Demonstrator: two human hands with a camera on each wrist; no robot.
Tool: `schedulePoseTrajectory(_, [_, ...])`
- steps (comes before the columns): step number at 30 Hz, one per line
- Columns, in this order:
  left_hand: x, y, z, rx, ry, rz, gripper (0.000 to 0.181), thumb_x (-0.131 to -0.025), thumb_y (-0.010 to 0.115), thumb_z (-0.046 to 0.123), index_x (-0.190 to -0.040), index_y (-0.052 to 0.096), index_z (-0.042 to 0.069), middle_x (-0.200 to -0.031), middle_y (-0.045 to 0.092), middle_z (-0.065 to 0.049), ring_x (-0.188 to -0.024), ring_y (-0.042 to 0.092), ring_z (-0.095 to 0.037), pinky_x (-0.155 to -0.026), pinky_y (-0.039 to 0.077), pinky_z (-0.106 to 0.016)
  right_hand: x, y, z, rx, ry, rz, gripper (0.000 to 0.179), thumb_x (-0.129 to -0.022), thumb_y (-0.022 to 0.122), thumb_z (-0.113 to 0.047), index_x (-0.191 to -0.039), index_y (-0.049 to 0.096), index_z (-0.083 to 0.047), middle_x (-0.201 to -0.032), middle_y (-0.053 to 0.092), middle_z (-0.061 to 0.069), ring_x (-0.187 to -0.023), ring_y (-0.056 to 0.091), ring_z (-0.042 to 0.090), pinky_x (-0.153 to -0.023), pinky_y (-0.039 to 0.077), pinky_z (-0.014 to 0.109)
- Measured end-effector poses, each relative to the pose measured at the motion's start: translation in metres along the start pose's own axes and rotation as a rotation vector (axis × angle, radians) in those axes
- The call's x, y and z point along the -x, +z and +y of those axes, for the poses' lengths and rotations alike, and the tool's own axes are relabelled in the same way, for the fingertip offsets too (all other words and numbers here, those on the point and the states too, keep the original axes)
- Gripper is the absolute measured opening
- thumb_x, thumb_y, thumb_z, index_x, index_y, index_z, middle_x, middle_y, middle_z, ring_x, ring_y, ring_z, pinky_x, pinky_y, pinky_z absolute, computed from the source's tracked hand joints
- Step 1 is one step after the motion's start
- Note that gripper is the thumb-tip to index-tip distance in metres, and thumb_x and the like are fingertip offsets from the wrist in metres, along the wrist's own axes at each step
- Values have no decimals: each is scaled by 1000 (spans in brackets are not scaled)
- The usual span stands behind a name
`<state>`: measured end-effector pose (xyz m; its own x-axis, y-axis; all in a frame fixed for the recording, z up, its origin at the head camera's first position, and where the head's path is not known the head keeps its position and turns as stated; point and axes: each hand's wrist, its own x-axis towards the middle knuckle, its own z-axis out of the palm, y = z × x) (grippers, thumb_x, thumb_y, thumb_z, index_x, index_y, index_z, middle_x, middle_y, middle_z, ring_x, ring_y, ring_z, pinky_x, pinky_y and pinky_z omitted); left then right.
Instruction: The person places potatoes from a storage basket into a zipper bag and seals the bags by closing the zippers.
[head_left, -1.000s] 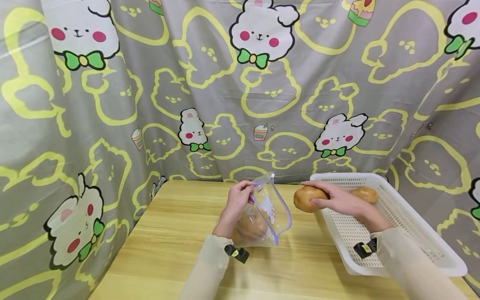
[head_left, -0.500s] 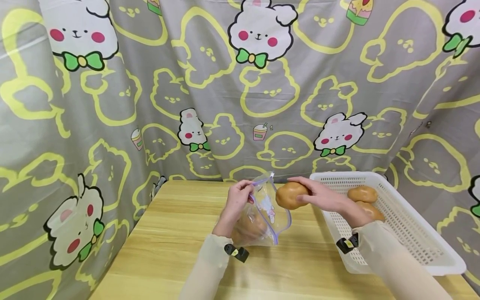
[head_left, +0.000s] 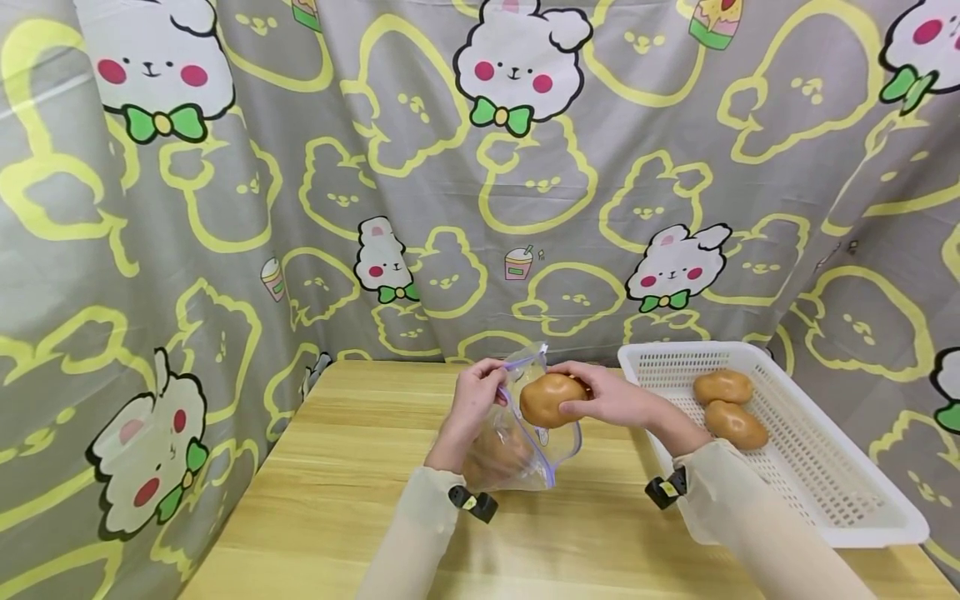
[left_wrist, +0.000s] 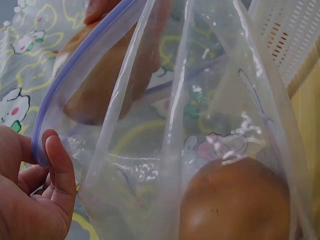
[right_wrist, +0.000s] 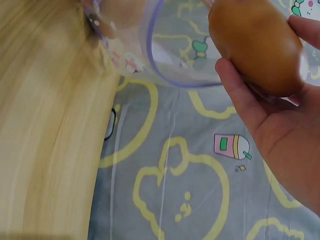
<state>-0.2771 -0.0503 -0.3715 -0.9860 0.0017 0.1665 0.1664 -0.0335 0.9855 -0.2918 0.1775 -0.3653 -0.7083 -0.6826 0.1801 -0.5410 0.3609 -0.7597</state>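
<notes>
A clear zip bag (head_left: pixel 534 477) with a purple-edged mouth stands on the table, tilted and opened toward the right. My left hand (head_left: pixel 474 400) pinches the bag's rim on its near left side. Inside the bag lies a smooth brown potato (left_wrist: pixel 235 200), seen through the plastic in the left wrist view. My right hand (head_left: pixel 611 398) grips another potato (head_left: pixel 547 402) from its right end, thumb on the near side. That potato is at the bag's mouth, partly behind the plastic in the left wrist view.
To the right is a white perforated plastic basket (head_left: pixel 795 483) with two potatoes (head_left: pixel 735 425) near its far left side. The wooden table (head_left: pixel 322 483) ends at a patterned grey curtain (head_left: pixel 420 250) behind.
My right hand has carried the potato left from over the basket's edge to the bag's mouth. The basket's two potatoes have come into full view. My left hand has kept its hold.
</notes>
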Motion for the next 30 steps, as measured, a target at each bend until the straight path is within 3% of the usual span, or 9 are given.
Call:
schedulePoseTrajectory(16, [0, 0, 1, 11, 6, 7, 22, -88, 50, -4, -102, 61, -17, -66, 51, -3, -49, 49, -6, -46, 45, -15, -12, 15, 4, 36, -50, 27, 58, -85, 71, -24, -136, 48, -8, -118, 58, 9, -97, 59, 21, -79, 53, 32])
schedulePoseTrajectory(23, [-18, -3, -23, 10, -5, -6, 21, -89, 53, -1, -102, 64, -14, -66, 52, -3, -49, 49, -7, -44, 45, -17, -10, 16, 8, 73, -78, 29, 59, -86, 67, -13, -139, 44, -3, -128, 54, 13, -105, 55, 24, -86, 49, 35])
schedulePoseTrajectory(30, [-21, 0, -29, 10, 3, 13, 21, -88, 53, -1, -101, 65, -12, -65, 52, -1, -47, 48, -6, -44, 45, -16, -10, 20, 11, 56, -55, 23, 58, -86, 64, -4, -139, 41, 2, -129, 51, 17, -108, 54, 28, -87, 49, 39])
